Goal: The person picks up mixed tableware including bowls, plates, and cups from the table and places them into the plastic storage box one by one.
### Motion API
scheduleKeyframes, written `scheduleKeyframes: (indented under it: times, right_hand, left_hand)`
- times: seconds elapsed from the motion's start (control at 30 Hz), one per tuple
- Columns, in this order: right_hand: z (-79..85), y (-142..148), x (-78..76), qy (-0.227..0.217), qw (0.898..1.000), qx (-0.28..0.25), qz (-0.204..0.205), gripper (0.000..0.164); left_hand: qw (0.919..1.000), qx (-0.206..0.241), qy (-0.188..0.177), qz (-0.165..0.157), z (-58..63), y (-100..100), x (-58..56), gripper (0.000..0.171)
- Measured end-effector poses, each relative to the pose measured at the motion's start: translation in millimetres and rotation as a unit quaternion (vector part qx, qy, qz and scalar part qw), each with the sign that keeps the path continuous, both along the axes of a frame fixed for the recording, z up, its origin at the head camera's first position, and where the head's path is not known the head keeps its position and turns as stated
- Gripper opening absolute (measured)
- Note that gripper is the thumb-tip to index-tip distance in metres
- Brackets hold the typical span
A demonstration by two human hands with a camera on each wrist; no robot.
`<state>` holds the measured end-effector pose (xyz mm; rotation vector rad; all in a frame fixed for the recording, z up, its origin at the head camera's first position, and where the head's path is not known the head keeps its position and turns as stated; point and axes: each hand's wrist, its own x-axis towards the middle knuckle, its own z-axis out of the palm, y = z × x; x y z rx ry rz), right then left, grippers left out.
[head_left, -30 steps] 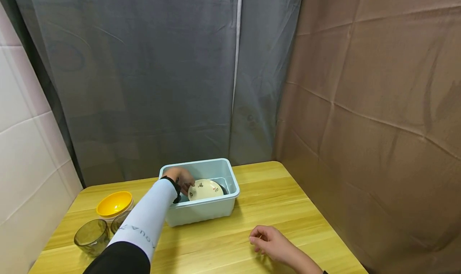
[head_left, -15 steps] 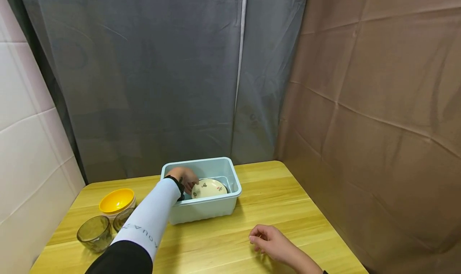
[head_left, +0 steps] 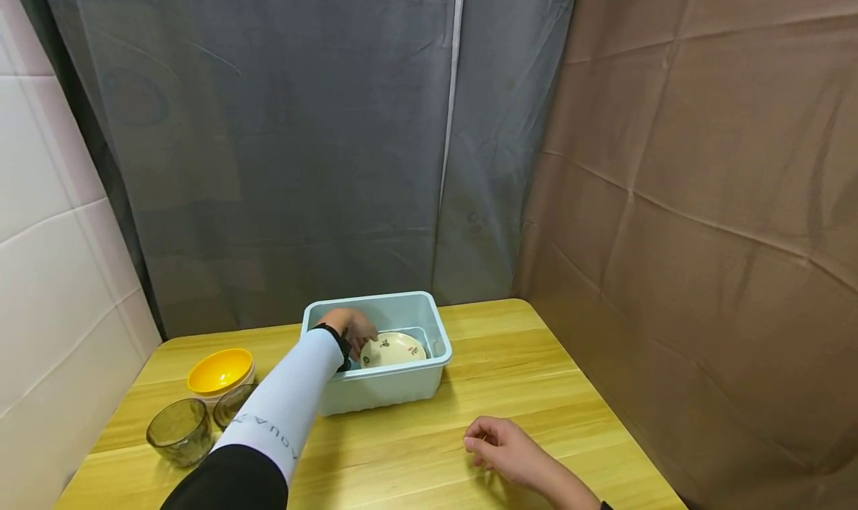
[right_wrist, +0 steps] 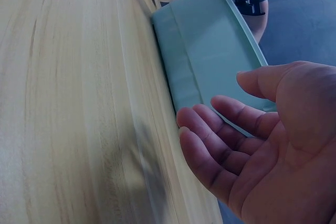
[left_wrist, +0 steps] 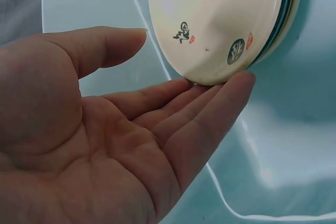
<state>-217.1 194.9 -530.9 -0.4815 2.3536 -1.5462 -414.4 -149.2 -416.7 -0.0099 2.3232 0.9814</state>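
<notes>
Cream is showing at the fingertips of the left hand: its fingers are reaching out nearly straight, their tips meeting the lower rim of a round plate, while the thumb is standing apart from it. That hand is not grasping anything; the fingers are only touching the rim. The plate is lying inside a pale blue bin, bearing small dark and red motifs on its face, and dark and pale edges of other dishes are peeping out beneath it.

A black band is circling the left wrist, and a white sleeve is covering the forearm, giving way to black higher up.

The right hand is hanging loosely curled and holding nothing, well apart from the plate and in front of the bin, to its right; whether it is touching the wooden table I cannot tell.

Left of the bin, a yellow bowl is sitting above something pale, with two smoky glasses standing nearer the person, one being partly hidden by the sleeve. Grey sheeting is hanging behind the table, brown sheeting is rising at the right, and white sheeting is slanting at the left.
</notes>
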Motion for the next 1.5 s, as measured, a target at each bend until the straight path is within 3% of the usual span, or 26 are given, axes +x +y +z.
scheduleKeyframes:
  times: [0.3,0.53,0.67,0.8,0.97,1.1,1.2,1.5]
  right_hand:
    - [2.6,-1.0,-2.8,-0.004,1.000,0.001,0.005,0.023]
    - [2.2,-2.9,-7.2,0.001,1.000,0.006,0.012,0.022]
    - [3.2,-4.2,-9.6,0.006,1.000,0.006,0.017,0.022]
    - [5.6,-6.0,-11.8,0.014,1.000,0.005,0.023,0.019]
    - [10.2,-7.5,-16.0,0.024,0.999,0.010,0.028,0.018]
    - [13.0,-8.5,-18.1,0.027,0.999,0.013,0.031,0.021]
    - [13.7,-9.4,-18.8,0.024,0.999,0.013,0.031,0.022]
    - [14.4,-9.1,-21.8,0.022,0.999,0.012,0.032,0.023]
  left_hand:
    - [0.9998,0.005,-0.017,-0.007,0.5,2.4,-6.1,0.057]
    - [0.9992,-0.005,0.038,-0.013,2.7,-6.8,-7.9,0.055]
    - [0.9957,-0.018,0.082,-0.039,15.6,-7.8,-6.8,0.047]
    - [0.9892,-0.012,0.127,-0.072,37.3,-3.4,1.2,0.045]
    - [0.9765,0.001,0.195,-0.092,61.3,-2.6,21.4,0.051]
    - [0.9586,-0.006,0.265,-0.104,71.5,-7.9,44.9,0.049]
    - [0.9462,-0.001,0.308,-0.099,71.6,-15.4,64.3,0.045]
    - [0.9365,0.066,0.342,-0.036,52.7,-43.1,126.4,0.027]
